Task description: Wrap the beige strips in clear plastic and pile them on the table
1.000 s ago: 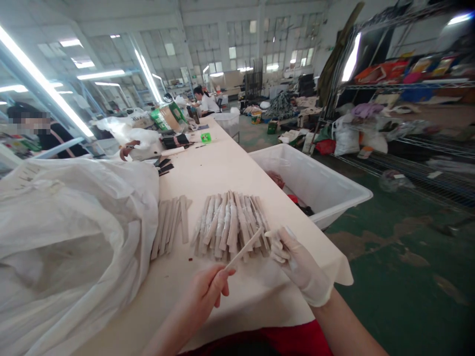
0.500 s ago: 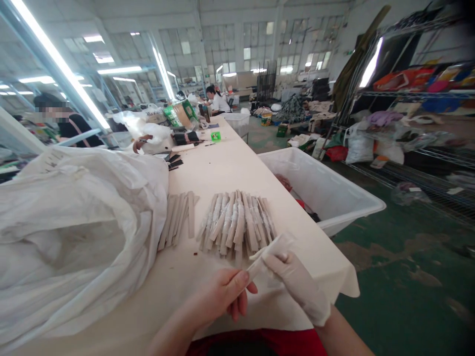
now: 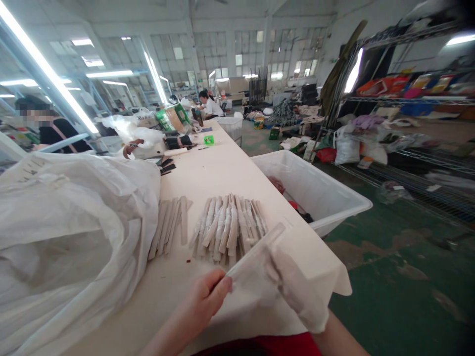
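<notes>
Because the beige strip (image 3: pixel 256 250) looks light and stiff, hold its near end, where your left hand (image 3: pixel 208 295) pinches it closed; your blurred right hand's (image 3: pixel 289 284) grip I cannot tell.

Left hand (image 3: pixel 210 291) bare, pinching; right hand (image 3: pixel 295 284) gloved, blurred; forearms (image 3: pixel 168 326) angled inward.

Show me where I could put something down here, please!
Bare tabletop shows between the black pieces and white bin, beyond the strip pile; another patch borders the corner, past the right hand. Crowded: around the sack, strip row and left hand.
</notes>
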Available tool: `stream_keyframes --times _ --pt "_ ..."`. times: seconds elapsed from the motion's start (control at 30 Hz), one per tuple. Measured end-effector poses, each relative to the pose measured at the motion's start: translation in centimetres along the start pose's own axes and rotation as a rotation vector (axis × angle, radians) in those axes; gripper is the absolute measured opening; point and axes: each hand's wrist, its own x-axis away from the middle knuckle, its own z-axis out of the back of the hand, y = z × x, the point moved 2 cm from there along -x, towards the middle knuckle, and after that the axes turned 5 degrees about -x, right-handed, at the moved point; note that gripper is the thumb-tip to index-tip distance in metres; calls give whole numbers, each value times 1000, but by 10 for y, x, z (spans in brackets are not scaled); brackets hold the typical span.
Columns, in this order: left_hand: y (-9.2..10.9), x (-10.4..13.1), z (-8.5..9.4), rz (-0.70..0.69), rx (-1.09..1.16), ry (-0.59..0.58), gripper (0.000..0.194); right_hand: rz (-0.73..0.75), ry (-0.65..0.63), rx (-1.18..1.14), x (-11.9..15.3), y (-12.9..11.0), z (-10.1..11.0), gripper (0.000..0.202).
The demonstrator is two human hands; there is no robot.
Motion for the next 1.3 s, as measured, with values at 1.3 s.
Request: stream_keyframes --times 1.3 --pt "-89 -115 101 217 -556 529 29 -261 180 65 0 33 29 40"
